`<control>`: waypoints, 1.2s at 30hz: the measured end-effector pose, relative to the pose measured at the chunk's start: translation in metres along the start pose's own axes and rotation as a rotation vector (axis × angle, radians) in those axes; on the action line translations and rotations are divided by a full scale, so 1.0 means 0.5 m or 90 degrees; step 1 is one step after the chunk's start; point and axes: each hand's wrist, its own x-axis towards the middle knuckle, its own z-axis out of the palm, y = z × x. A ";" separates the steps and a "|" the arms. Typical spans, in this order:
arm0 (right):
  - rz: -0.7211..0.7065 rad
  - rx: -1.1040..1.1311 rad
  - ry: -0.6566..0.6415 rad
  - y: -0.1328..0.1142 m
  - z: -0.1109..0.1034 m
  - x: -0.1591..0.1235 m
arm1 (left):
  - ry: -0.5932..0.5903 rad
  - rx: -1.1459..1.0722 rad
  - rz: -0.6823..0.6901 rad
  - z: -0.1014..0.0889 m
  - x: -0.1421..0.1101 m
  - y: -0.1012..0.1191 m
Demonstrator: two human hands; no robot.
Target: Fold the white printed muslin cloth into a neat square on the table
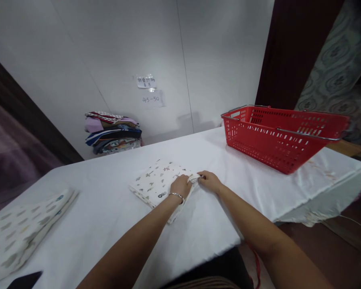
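A folded white cloth [156, 180] with small printed figures lies on the white-covered table in front of me. My left hand [180, 188], with a silver bracelet at its wrist, is closed on the cloth's right part. My right hand [209, 182] pinches the gathered edge at the cloth's right corner. Between the two hands the fabric is bunched and slightly raised. The fingertips are partly hidden by the fabric and the hands themselves.
Another folded white cloth [21, 228] with grey patches lies at the left, beside a dark flat object [25, 280]. A red plastic basket [267, 140] with metal handles stands at the right back. A pile of folded textiles [112, 134] rests against the wall, below paper labels [152, 98].
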 end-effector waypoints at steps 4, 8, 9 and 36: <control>0.000 0.003 -0.008 -0.001 -0.002 -0.002 | 0.003 0.002 -0.003 0.000 -0.001 0.001; 0.010 -0.028 -0.008 -0.007 -0.004 -0.002 | 0.007 0.010 0.006 0.002 -0.004 0.004; 0.011 -0.036 -0.007 -0.008 -0.004 -0.002 | 0.008 0.015 0.012 0.003 -0.005 0.004; -0.017 -0.092 0.011 -0.025 -0.007 -0.017 | 0.033 0.051 0.124 0.024 -0.215 -0.070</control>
